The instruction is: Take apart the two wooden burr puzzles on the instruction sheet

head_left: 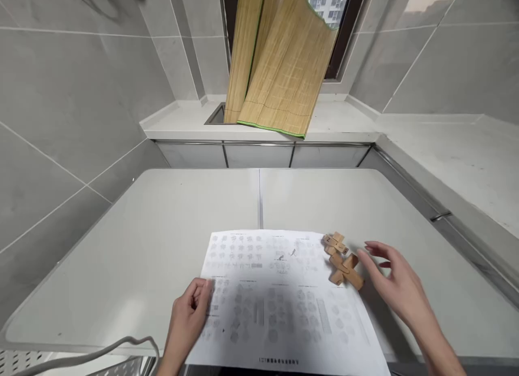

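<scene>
A large printed paper sheet (pixel 284 324) lies on the table, covered with rows of small diagrams. My left hand (pixel 189 305) rests over the sheet's left edge, its fingers curled in and its thumb tip over the paper. Whether anything is inside those fingers is hidden. On the sheet's right edge are two wooden interlocking-block puzzles: a smaller one (pixel 335 243) behind and a larger cross-shaped one (pixel 346 270) in front, close together. Just right of the larger puzzle is my right hand (pixel 395 278), with thumb and fingers apart and nothing between them.
The pale table (pixel 162 219) has a seam down its middle. Behind it, a bamboo mat (pixel 284 67) with green edging leans on the ledge before a window. Tiled walls stand on both sides. A grey cable (pixel 117 343) curves past the front left edge.
</scene>
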Tool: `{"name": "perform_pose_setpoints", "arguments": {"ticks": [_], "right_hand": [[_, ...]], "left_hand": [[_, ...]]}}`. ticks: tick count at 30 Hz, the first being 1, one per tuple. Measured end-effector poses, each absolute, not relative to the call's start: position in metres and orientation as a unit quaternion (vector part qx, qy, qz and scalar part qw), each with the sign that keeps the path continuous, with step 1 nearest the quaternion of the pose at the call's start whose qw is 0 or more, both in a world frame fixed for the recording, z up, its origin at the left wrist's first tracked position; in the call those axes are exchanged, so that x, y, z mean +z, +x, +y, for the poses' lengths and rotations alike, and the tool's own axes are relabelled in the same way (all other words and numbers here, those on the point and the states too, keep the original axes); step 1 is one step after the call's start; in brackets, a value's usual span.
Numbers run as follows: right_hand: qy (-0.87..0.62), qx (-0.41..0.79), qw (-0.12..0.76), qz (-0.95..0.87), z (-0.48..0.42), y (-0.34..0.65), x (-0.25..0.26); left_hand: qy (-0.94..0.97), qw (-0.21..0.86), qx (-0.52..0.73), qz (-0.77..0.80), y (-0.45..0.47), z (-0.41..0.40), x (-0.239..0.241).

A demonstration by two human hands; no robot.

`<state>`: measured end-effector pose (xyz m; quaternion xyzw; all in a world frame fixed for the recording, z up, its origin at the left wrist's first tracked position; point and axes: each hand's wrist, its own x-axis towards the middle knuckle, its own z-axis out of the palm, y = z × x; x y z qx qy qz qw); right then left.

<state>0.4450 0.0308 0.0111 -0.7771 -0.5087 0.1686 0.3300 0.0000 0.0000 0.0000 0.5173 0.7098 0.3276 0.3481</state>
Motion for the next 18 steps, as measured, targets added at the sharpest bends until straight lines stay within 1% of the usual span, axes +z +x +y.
{"name": "perform_pose_setpoints", "arguments": {"ticks": [5, 10, 14, 16, 18], "right_hand": [[-0.781, 0.169, 0.219, -0.560, 0.061, 0.443, 0.005], [-0.787, 0.154, 0.151, -0.578, 0.072, 0.436, 0.003], [-0.783, 0.171, 0.143, -0.580, 0.078, 0.434, 0.002], [-0.768, 0.187, 0.157, -0.592, 0.080, 0.433, 0.005], [-0.740, 0.186, 0.192, -0.617, 0.079, 0.430, 0.014]], "left_hand": [[0.533, 0.339, 0.332, 0.701, -0.006, -0.001, -0.009], [0.538, 0.332, 0.328, 0.702, -0.007, -0.003, -0.011], [0.542, 0.332, 0.331, 0.697, -0.006, -0.004, -0.010], [0.546, 0.332, 0.329, 0.695, -0.006, -0.003, -0.008], [0.552, 0.330, 0.325, 0.694, -0.006, -0.004, -0.006]]}}
